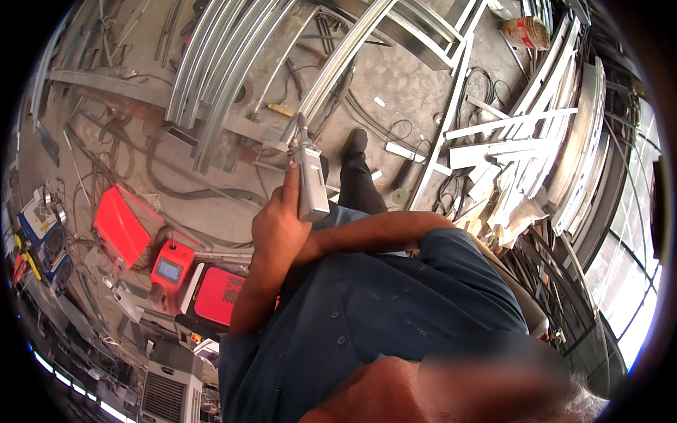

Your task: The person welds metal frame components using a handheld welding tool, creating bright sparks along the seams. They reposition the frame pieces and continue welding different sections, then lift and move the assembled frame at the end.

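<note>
My left hand [273, 222] is closed around the lower side of a grey, boxy handheld welding gun [312, 183], with one finger stretched along its body. The gun's narrow nozzle points away from me, toward the near end of a long metal profile [338, 67]. My right forearm [381, 234] crosses in front of my body and passes behind my left wrist. The right hand itself is hidden there, so its grip does not show.
Several bright metal profiles [218, 63] lie at the far left. Cut strips [525, 151] are heaped at the right, near a round tub [526, 33]. A red machine with a small screen [169, 271] stands at the left. Cables [187, 192] trail across the concrete floor.
</note>
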Tool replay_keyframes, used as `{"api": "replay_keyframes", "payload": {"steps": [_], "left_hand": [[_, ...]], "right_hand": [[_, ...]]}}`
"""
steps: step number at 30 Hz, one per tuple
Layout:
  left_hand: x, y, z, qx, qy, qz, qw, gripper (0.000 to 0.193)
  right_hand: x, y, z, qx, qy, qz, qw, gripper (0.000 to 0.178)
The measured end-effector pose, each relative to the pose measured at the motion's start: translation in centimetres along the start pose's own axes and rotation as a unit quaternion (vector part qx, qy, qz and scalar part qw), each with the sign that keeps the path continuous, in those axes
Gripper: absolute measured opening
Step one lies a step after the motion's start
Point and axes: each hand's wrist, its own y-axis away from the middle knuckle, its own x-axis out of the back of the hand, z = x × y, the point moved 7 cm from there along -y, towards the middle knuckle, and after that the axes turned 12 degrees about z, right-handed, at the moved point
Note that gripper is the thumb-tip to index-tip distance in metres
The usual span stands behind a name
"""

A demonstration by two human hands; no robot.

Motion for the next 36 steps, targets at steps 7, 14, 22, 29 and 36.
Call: {"api": "replay_keyframes", "payload": {"steps": [7,14,22,29,36], "left_hand": [[0.1,0.0,0.2,-0.013,-0.006,0.018,1.000,0.091],[0.3,0.0,0.2,0.016,0.011,0.018,1.000,0.077],[-0.2,0.2,0.0,0.008,0.001,0.009,1.000,0.093],[0.2,0.2,0.2,0.031,0.015,0.013,0.999,0.076],[-0.1,0.7,-0.2,0.009,0.008,0.022,1.000,0.089]], "right_hand": [[-0.2,0.4,-0.4,-0.045,-0.024,-0.008,0.999,0.032],[-0.1,0.3,0.2,-0.042,-0.027,-0.011,0.999,0.032],[0.2,0.1,1.7,-0.030,-0.009,-0.023,0.999,0.035],[0.4,0.3,2.2,-0.054,0.044,-0.015,0.997,0.035],[0.0,0.3,1.4,-0.034,0.021,-0.028,0.999,0.034]]}}
